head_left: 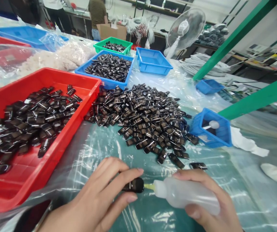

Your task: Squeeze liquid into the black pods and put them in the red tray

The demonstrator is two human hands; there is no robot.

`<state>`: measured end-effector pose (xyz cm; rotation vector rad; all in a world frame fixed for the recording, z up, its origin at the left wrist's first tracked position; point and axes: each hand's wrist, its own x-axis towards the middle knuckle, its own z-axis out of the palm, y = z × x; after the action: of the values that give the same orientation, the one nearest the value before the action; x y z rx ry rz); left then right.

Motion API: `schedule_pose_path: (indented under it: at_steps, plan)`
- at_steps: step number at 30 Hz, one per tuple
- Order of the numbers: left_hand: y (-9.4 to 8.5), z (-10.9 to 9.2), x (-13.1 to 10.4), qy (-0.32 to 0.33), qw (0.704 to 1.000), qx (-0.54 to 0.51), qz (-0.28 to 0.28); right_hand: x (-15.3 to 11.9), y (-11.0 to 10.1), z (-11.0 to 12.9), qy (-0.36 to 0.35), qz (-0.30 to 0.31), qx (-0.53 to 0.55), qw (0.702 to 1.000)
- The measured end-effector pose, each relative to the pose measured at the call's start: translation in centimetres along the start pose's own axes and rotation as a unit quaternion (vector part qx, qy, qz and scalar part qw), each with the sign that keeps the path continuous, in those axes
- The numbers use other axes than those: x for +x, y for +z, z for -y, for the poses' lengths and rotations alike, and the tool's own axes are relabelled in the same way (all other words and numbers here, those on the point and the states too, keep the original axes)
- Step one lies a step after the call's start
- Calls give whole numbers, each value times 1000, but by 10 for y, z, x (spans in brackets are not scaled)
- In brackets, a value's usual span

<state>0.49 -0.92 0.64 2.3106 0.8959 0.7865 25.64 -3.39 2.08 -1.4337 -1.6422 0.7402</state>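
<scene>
Near the bottom centre, my left hand (104, 193) pinches a small black plastic piece (136, 185) between thumb and fingers. My right hand (210, 193) is wrapped round a translucent white squeeze bottle (189, 193) lying nearly level. Its yellowish tip points left and reaches the right end of the piece; whether they touch is hard to tell. Beyond my hands, a large pile of similar black pieces (148, 116) is spread on the plastic-covered table (104, 145). A red tray (63, 151) on the left holds more of them.
Behind the pile stand a blue tray (80, 69) and a green tray (97, 48) with black pieces, and another blue tray (152, 66). To the right are a small blue bin (213, 138) holding a white spoon-like object, white tissue (246, 141) and green posts (259, 96). People stand far back.
</scene>
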Motion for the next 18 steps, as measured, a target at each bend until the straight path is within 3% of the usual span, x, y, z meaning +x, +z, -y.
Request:
schedule_pose_path:
  at_steps: [3,9,18]
  plan:
    - [3,0,0,3,999,-14,-30,1,-2,-3,-36,26,9,999]
    - [5,2,-3,4,999,-28,-34,-3,6,8,52,-42,17,998]
    - [3,2,-2,13,999,-20,-30,-4,9,10,65,-53,20,996]
